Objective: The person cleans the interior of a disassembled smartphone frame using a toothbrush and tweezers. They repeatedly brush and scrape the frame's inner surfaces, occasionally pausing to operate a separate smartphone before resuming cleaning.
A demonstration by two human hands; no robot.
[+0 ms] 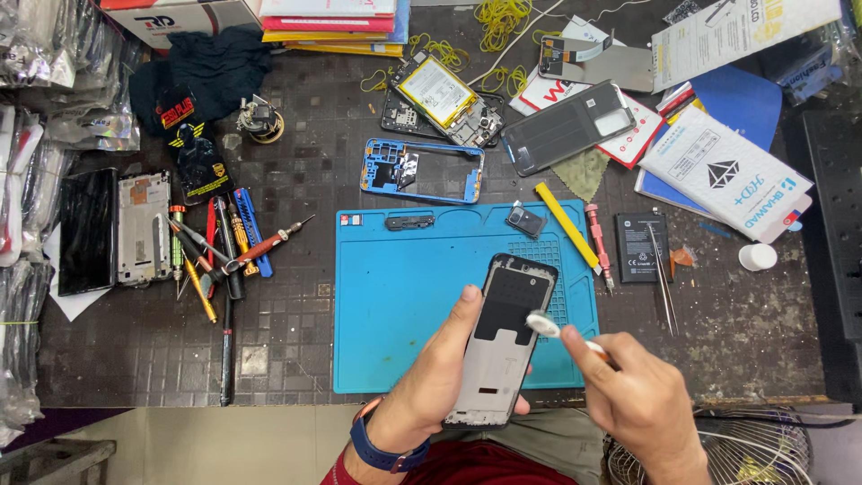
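Two hands working over the blue mat [404,305]: left hand [431,377] fingers clamped on the phone frame [505,337], right hand [642,404] fingers pinching a small brush [561,332] touching it. Risk: pressing too hard, frame slipping onto the counter [269,350].

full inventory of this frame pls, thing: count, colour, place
phone frame: 1, grey-black, in left hand
brush: 1, white tip, in right hand, on frame
mat: 1, blue, bench centre
blue frame: 1, above mat
open phone: 1, yellow battery, top centre
back cover: 1, dark grey, top right
battery: 1, black, right of mat
tweezers: 1, silver, beside battery
screwdrivers: several, mixed colours, left
rubber bands: many, yellow, top
cap: 1, white, right
left hand: holds frame
right hand: holds brush
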